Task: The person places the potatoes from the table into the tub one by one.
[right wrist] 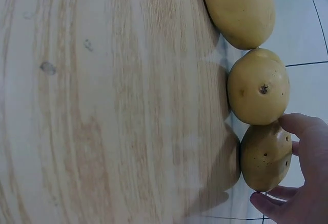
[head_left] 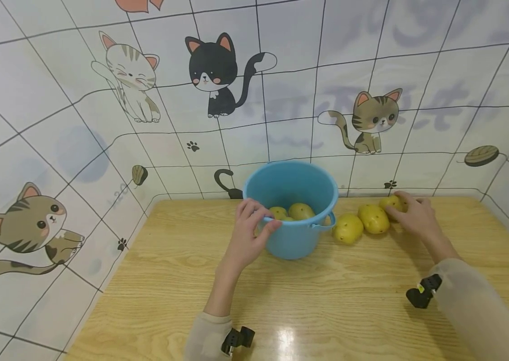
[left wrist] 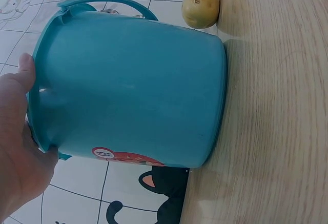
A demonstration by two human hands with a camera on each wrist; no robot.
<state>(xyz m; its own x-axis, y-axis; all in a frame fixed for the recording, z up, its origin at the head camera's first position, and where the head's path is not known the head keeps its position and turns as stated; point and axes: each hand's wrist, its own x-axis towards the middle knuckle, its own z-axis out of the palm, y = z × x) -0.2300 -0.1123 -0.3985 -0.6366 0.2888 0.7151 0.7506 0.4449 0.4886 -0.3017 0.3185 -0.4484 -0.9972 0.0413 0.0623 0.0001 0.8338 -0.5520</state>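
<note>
A light-blue plastic bucket (head_left: 292, 240) stands upright near the back wall, with several yellow potatoes (head_left: 301, 211) inside it. My left hand (head_left: 246, 238) grips the near-left part of its rim, thumb and fingers on either side. Right of the bucket, three potatoes lie in a row on the table: a near one (head_left: 348, 229), a middle one (head_left: 373, 218) and a far one (head_left: 391, 204). Around the far potato my right hand (head_left: 416, 218) has its thumb and fingers curled; in the right wrist view this speckled potato (right wrist: 265, 157) sits between them, close against the middle one.
The wooden table (head_left: 182, 281) runs back to a wall (head_left: 290, 125) covered in cat drawings and grid lines. A side handle (head_left: 325, 224) sticks out from the bucket toward the potatoes. Each sleeve carries a small black wrist camera (head_left: 423, 292).
</note>
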